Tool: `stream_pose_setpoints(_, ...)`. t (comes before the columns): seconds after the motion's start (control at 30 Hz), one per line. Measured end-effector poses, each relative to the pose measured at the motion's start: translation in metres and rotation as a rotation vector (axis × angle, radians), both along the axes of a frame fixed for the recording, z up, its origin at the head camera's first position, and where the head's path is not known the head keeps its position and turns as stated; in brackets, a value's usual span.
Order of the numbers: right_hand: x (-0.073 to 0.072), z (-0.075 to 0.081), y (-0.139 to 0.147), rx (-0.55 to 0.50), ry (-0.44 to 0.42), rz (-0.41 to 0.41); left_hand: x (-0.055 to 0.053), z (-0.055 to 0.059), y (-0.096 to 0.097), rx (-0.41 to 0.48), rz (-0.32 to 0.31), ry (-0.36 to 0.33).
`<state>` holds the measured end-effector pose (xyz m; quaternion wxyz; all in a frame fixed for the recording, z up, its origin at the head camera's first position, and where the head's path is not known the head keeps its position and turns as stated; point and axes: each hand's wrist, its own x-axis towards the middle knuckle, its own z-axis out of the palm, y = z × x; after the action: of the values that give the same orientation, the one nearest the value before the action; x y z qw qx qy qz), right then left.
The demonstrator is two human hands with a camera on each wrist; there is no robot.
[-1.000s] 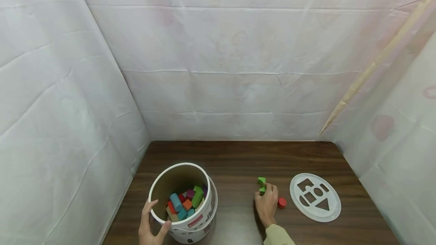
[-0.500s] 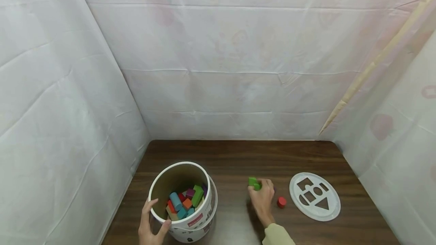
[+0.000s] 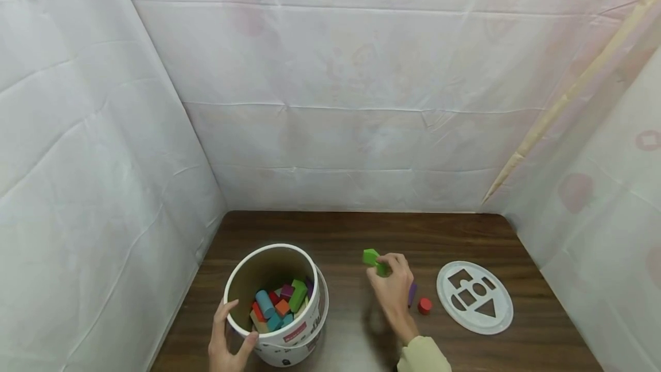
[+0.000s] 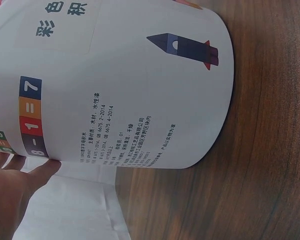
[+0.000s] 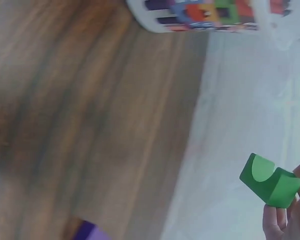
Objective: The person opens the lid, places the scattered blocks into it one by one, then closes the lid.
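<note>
In the head view, my right hand [image 3: 392, 286] pinches a green arch block [image 3: 370, 256] above the table. The right wrist view shows the half-round notch of this green arch block [image 5: 271, 182] and fingertips [image 5: 272, 220] against it. My left hand [image 3: 227, 340] holds the near left rim of a white bucket [image 3: 294, 337], with a finger over the edge and the thumb at the front. Inside the bucket lie several coloured blocks, among them a blue cylinder [image 3: 265, 303]. Left-hand fingers [image 4: 42, 172] also touch the bucket's printed side [image 4: 135, 100] in the left wrist view.
To the right of my right hand, a purple block [image 3: 412, 294] and a red cylinder [image 3: 425, 305] lie on the dark wooden table [image 3: 341, 228]. Farther right is a white lid [image 3: 503, 320] with shaped cut-outs. White sheets [image 3: 320, 131] surround the table.
My right hand has lifted the green arch block off the table and moved it left and away from me. The purple block has come into sight. My left hand stays at the bucket.
</note>
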<state>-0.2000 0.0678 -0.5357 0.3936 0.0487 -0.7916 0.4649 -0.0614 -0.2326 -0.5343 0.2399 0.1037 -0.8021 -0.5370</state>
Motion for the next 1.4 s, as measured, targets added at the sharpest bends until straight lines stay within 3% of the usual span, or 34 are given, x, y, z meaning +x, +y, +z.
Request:
stream_pose_setpoints(0.37, 0.025, 0.063, -0.024, -0.006, 0.069, 0.19, -0.001, -0.001, 0.0, -0.068, 0.022, 0.012)
stream_pose_setpoints(0.6, 0.04, 0.092, -0.049, 0.0, 0.14, 0.394, -0.001, -0.003, -0.001, -0.095, 0.024, 0.041)
stream_pose_setpoints(0.73, 0.045, 0.095, -0.063, 0.031, 0.147, 0.497, -0.001, -0.002, -0.001, -0.08, 0.015, 0.029)
stream_pose_setpoints(0.87, 0.05, 0.094, -0.076, 0.073, 0.103, 0.586, -0.001, -0.001, -0.001, -0.058, 0.001, 0.035)
stream_pose_setpoints(1.13, 0.059, 0.083, -0.093, 0.16, 0.026, 0.722, 0.0, 0.0, 0.0, -0.029, -0.002, -0.013)
stream_pose_setpoints(1.27, 0.062, 0.076, -0.096, 0.165, 0.047, 0.747, 0.0, 0.0, 0.0, -0.032, -0.003, -0.028)
stream_pose_setpoints(1.4, 0.06, 0.072, -0.093, 0.163, 0.144, 0.681, 0.001, -0.001, 0.0, -0.042, 0.02, -0.01)
